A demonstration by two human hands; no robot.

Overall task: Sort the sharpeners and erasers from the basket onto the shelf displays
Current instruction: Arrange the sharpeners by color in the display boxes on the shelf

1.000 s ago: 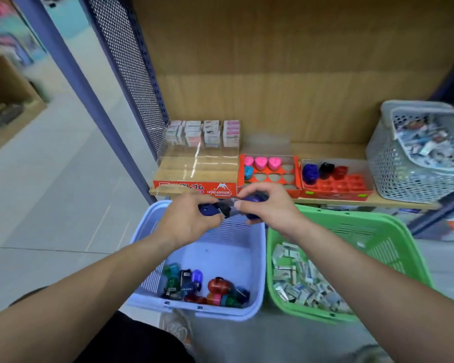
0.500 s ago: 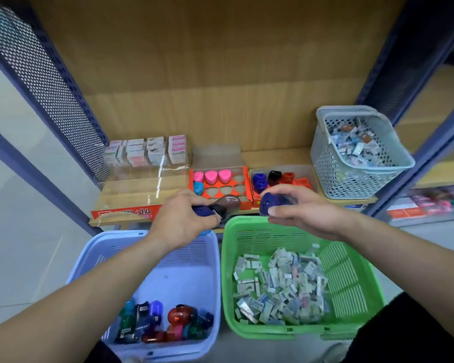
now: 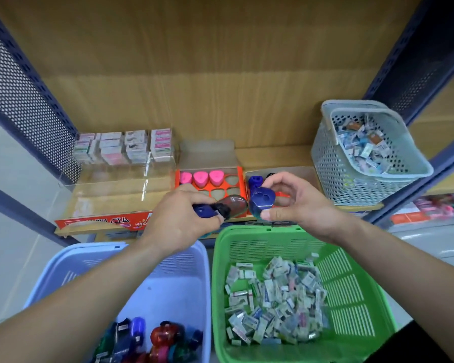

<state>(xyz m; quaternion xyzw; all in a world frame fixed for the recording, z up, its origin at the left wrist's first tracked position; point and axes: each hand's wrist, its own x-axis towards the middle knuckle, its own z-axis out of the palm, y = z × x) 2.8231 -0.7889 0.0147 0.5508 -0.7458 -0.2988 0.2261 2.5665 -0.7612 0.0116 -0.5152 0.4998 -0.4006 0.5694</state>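
The right hand (image 3: pixel 299 203), just right of the frame's centre, pinches a dark blue rounded plastic sharpener (image 3: pixel 262 201) between thumb and curled fingers, its two holes facing up. Just left of it, the left hand (image 3: pixel 178 218) is curled round a small bunch of sharpeners (image 3: pixel 228 205): a blue one, a black part and a smoky translucent dome poke out past the knuckles. The two loads are close together but apart.

Behind the hands, on the pale wooden shelf (image 3: pixel 273 155), stands an orange cardboard display tray (image 3: pixel 240 179) with heart-shaped pockets. Three pink heart-shaped sharpeners (image 3: pixel 201 178) fill its back row. Right of it is a second cardboard tray (image 3: pixel 294 170), partly hidden by the right hand, with a blue sharpener (image 3: pixel 254 180) showing at its left end. Further left, a clear acrylic case (image 3: pixel 110 184) holds stacked boxed erasers (image 3: pixel 123 148) at the back.

At the right of the shelf sits a grey perforated plastic basket (image 3: pixel 330 163) of wrapped erasers.

In the lower half of the frame, a lilac plastic basket (image 3: pixel 189 260) at left holds mixed coloured sharpeners (image 3: pixel 165 336), and a green plastic basket (image 3: pixel 351 284) at right holds loose wrapped erasers (image 3: pixel 273 297).
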